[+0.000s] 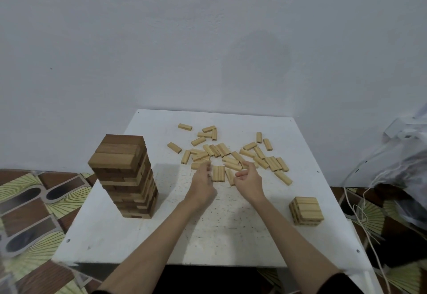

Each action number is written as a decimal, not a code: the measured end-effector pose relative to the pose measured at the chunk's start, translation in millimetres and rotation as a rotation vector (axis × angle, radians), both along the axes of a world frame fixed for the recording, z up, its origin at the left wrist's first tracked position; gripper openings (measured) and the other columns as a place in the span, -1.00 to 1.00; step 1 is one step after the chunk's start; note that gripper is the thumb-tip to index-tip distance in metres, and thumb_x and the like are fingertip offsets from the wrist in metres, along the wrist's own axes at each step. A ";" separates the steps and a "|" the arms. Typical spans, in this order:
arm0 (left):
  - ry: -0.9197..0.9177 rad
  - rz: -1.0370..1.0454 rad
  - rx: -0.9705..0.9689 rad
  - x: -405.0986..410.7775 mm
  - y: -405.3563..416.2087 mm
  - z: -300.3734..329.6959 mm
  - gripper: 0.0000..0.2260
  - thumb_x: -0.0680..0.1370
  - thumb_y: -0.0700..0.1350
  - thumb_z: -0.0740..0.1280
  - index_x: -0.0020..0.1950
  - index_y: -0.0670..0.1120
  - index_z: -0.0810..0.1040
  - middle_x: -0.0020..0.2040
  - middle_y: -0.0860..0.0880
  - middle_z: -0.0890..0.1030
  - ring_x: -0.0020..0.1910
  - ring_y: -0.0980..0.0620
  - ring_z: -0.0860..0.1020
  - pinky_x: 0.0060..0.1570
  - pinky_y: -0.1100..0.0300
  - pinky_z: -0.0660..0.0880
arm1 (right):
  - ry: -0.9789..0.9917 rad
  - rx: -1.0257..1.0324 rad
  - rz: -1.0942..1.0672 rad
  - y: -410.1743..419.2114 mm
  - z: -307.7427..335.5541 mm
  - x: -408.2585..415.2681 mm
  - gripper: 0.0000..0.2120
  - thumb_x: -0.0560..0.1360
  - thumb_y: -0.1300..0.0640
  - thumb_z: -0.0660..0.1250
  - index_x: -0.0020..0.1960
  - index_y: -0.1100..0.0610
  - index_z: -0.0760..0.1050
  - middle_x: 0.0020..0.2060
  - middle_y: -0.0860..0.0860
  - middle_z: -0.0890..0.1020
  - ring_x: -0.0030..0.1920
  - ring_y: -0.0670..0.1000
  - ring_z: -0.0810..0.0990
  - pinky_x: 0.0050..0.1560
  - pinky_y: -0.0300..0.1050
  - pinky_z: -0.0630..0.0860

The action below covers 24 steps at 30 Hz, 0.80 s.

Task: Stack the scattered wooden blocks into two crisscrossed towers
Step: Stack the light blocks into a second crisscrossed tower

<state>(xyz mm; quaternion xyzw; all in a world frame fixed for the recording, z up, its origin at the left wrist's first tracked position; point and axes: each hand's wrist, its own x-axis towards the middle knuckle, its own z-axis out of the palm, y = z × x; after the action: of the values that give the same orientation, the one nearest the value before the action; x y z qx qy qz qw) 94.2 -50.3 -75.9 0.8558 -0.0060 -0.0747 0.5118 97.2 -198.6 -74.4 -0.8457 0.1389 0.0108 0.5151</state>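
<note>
A tall crisscrossed tower (126,175) of darker wooden blocks stands on the left of the white table (143,238). A short tower (306,210) of pale blocks stands at the right. Several loose pale blocks (233,152) lie scattered across the far middle. Two blocks (218,173) lie side by side at the pile's near edge, with another block (230,177) just to their right. My left hand (202,179) is just left of the pair, fingers loosely curled, fingertips at a loose block. My right hand (249,178) is to their right, loosely curled and holding nothing.
The table stands against a white wall (208,51). Patterned floor tiles (34,201) show to the left. A white cord (360,201) and a plastic-covered bundle (406,162) sit off the table's right edge.
</note>
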 end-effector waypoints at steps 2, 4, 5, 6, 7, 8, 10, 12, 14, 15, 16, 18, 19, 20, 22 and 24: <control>0.020 -0.019 -0.026 1.9 0.5 3.7 -0.43 0.47 -0.47 0.20 0.44 -0.17 0.20 0.18 -0.02 0.37 0.08 0.08 0.38 -0.20 0.60 0.33 | 0.020 0.049 0.012 1.9 1.2 -0.3 -0.50 0.48 0.28 0.28 0.40 0.13 0.28 -0.01 0.02 0.57 -0.03 -0.01 0.55 -0.15 -0.17 0.52; 0.052 -0.018 -0.049 2.9 1.5 6.3 -0.44 0.47 -0.48 0.20 0.44 -0.21 0.21 0.13 -0.04 0.39 0.06 0.07 0.39 -0.24 0.59 0.34 | 0.025 0.105 0.021 4.3 2.0 -1.3 -0.48 0.48 0.28 0.31 0.40 0.12 0.27 0.06 0.04 0.58 0.02 0.00 0.57 -0.21 -0.25 0.46; 0.056 -0.014 -0.054 1.8 2.3 6.8 -0.44 0.46 -0.48 0.20 0.44 -0.22 0.21 0.12 -0.04 0.40 0.07 0.06 0.40 -0.22 0.56 0.35 | 0.028 0.129 0.020 4.8 2.2 -2.2 -0.48 0.47 0.28 0.31 0.40 0.12 0.27 0.07 0.04 0.59 0.04 0.00 0.57 -0.22 -0.27 0.45; 0.059 -0.011 -0.055 -0.3 2.9 7.8 -0.45 0.46 -0.47 0.20 0.43 -0.22 0.23 0.11 -0.04 0.41 0.07 0.06 0.40 -0.18 0.51 0.35 | 0.031 0.146 0.017 4.7 2.0 -3.4 -0.47 0.47 0.27 0.32 0.40 0.12 0.27 0.07 0.04 0.59 0.05 0.01 0.58 -0.22 -0.26 0.46; 0.065 -0.007 -0.059 -3.8 3.4 8.5 -0.47 0.47 -0.47 0.20 0.42 -0.21 0.24 0.10 -0.04 0.42 0.07 0.05 0.41 -0.12 0.44 0.34 | 0.036 0.155 0.014 4.1 1.3 -5.5 -0.46 0.46 0.26 0.34 0.39 0.10 0.27 0.06 0.03 0.60 0.05 0.01 0.58 -0.19 -0.22 0.49; 0.072 0.000 -0.066 -7.4 4.3 8.6 -0.49 0.47 -0.46 0.19 0.40 -0.21 0.26 0.09 -0.04 0.43 0.07 0.04 0.41 -0.05 0.36 0.34 | 0.041 0.157 0.013 3.3 0.3 -8.1 -0.46 0.45 0.25 0.35 0.39 0.09 0.28 0.04 0.02 0.61 0.04 0.01 0.59 -0.13 -0.16 0.53; 0.081 0.008 -0.071 -16.4 7.0 8.6 -0.52 0.47 -0.44 0.17 0.38 -0.19 0.28 0.09 -0.05 0.45 0.09 0.03 0.42 0.01 0.29 0.35 | 0.053 0.142 0.019 2.0 -1.4 -15.6 -0.45 0.45 0.27 0.34 0.39 0.09 0.28 0.00 0.01 0.61 0.03 0.01 0.60 -0.01 -0.06 0.57; 0.087 -0.002 -0.060 -25.0 11.7 7.3 -0.53 0.47 -0.44 0.17 0.35 -0.18 0.31 0.09 -0.05 0.47 0.08 0.02 0.43 0.02 0.27 0.36 | 0.057 0.111 0.036 1.6 -4.2 -26.1 -0.46 0.45 0.30 0.32 0.39 0.09 0.28 -0.03 0.00 0.61 0.01 0.01 0.61 0.01 -0.05 0.58; 0.096 -0.017 -0.035 -34.3 18.2 3.6 -0.54 0.45 -0.45 0.17 0.32 -0.18 0.33 0.06 -0.06 0.49 0.05 0.02 0.44 0.00 0.28 0.36 | 0.048 0.095 0.060 2.3 -8.5 -40.9 -0.49 0.46 0.30 0.34 0.37 0.10 0.31 -0.05 -0.01 0.61 -0.03 0.00 0.62 -0.02 -0.09 0.58; 0.094 -0.028 -0.020 -38.8 21.6 1.5 -0.54 0.44 -0.45 0.17 0.31 -0.18 0.34 0.05 -0.07 0.50 0.04 0.02 0.45 -0.01 0.30 0.36 | 0.039 0.089 0.072 2.4 -10.9 -48.4 -0.50 0.45 0.29 0.35 0.36 0.11 0.32 -0.06 0.00 0.62 -0.05 0.00 0.62 -0.02 -0.09 0.58; 0.090 -0.040 -0.007 -42.6 24.2 -0.4 -0.55 0.44 -0.46 0.17 0.30 -0.17 0.35 0.04 -0.07 0.50 0.03 0.02 0.45 -0.04 0.33 0.37 | 0.030 0.081 0.085 2.0 -12.7 -55.4 -0.50 0.45 0.28 0.36 0.35 0.13 0.33 -0.07 -0.01 0.61 -0.08 0.00 0.62 -0.03 -0.08 0.58; 0.077 -0.060 0.008 -47.3 27.3 -2.1 -0.59 0.46 -0.43 0.19 0.28 -0.15 0.36 0.04 -0.05 0.49 0.03 0.02 0.46 -0.11 0.42 0.38 | 0.025 0.056 0.119 0.1 -13.0 -65.3 -0.46 0.43 0.32 0.34 0.37 0.14 0.31 -0.06 -0.02 0.56 -0.12 0.00 0.59 -0.05 -0.05 0.59; 0.068 -0.074 0.022 -48.9 28.3 -0.6 -0.60 0.47 -0.39 0.22 0.28 -0.12 0.35 0.07 -0.03 0.47 0.02 0.03 0.45 -0.13 0.44 0.39 | 0.034 0.035 0.153 -0.3 -10.8 -68.0 -0.42 0.42 0.35 0.34 0.39 0.12 0.29 -0.02 -0.02 0.52 -0.12 -0.01 0.57 -0.09 -0.09 0.58; 0.057 -0.098 0.047 -49.3 28.3 1.7 -0.56 0.48 -0.33 0.29 0.31 -0.10 0.32 0.12 0.00 0.43 0.02 0.05 0.43 -0.12 0.43 0.39 | 0.046 0.004 0.204 -0.8 -7.3 -69.4 -0.37 0.40 0.37 0.34 0.41 0.08 0.25 0.02 -0.02 0.49 -0.11 -0.01 0.54 -0.14 -0.16 0.56; 0.044 -0.153 0.111 -48.3 27.2 5.7 -0.37 0.42 -0.21 0.45 0.41 -0.07 0.23 0.24 0.05 0.37 0.09 0.06 0.42 0.03 0.30 0.40 | 0.055 -0.089 0.330 -0.7 -1.0 -68.8 -0.24 0.37 0.36 0.39 0.46 0.01 0.17 0.13 -0.03 0.43 -0.07 -0.02 0.49 -0.22 -0.29 0.47; 0.041 -0.192 0.143 -47.0 24.3 8.7 -0.24 0.37 -0.18 0.52 0.46 -0.05 0.18 0.33 0.04 0.35 0.14 0.06 0.40 0.11 0.23 0.39 | 0.054 -0.156 0.416 -0.3 3.7 -65.5 -0.16 0.34 0.31 0.47 0.48 -0.05 0.14 0.18 -0.05 0.40 -0.05 -0.03 0.45 -0.23 -0.35 0.43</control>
<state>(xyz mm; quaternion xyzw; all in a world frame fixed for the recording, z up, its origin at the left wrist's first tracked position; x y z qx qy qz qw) 47.2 -26.0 -67.2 0.8839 -0.0720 -0.1412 0.4400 31.7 -198.9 -70.7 -0.8928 -0.0246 0.1287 0.4309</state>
